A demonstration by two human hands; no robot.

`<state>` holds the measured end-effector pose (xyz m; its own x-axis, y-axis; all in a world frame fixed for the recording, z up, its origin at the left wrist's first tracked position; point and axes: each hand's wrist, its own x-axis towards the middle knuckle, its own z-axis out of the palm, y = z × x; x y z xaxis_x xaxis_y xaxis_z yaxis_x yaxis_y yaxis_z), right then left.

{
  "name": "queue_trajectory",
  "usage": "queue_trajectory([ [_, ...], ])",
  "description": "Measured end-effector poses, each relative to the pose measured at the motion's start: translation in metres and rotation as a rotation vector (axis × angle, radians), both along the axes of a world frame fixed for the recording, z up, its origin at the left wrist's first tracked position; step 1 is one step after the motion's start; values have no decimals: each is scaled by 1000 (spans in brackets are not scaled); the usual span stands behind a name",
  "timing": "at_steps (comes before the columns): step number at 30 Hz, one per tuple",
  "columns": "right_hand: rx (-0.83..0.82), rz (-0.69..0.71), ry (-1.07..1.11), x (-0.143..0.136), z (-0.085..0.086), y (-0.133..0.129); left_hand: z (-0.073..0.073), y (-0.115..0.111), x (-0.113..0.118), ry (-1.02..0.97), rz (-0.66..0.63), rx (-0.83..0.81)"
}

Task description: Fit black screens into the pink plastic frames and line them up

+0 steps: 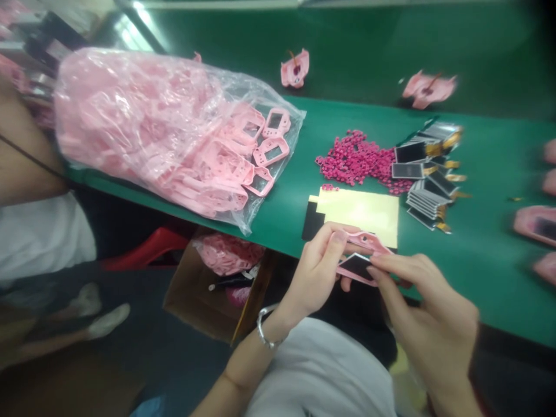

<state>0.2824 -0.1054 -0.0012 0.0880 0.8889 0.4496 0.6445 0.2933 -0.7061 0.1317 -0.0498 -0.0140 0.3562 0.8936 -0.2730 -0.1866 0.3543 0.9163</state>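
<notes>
A person's left hand [319, 266], a bracelet [259, 329] at its wrist, pinches a pink plastic shell [377, 244] between thumb and fingers at the near edge of a green table [482, 243], while the right hand [434, 307] presses thumb and forefinger together at the right end of a dark screen [357, 265] lying tilted in the shell. Just beyond the hands are a yellow sheet [360, 211] and, partly under it, a black pad [311, 223]. Farther past them sits a heap of magenta buttons [356, 157], with a fanned batch of loose screens [428, 200] beside it, beyond the right hand. To the left of the left hand, a clear plastic bag [143, 127] spills pink frames [273, 152]; below it stands a cardboard box [195, 295]. More pink pieces [532, 223] lie right of the right hand, blurred, and at far left another person's arm [26, 145] shows.
</notes>
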Motion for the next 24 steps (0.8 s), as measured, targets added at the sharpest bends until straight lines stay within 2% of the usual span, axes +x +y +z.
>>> queue_trajectory([
  [10, -25, -15, 18, -3, -3, 4, 4, -1, -1, 25, -38, -30],
  [16, -71, 83, -55, 6, 1, 3, 4, -2, -3, 76, -56, -36],
  [24, -28, 149, -99, 10, 2, 4, 12, -3, -4, 189, -100, -27],
])
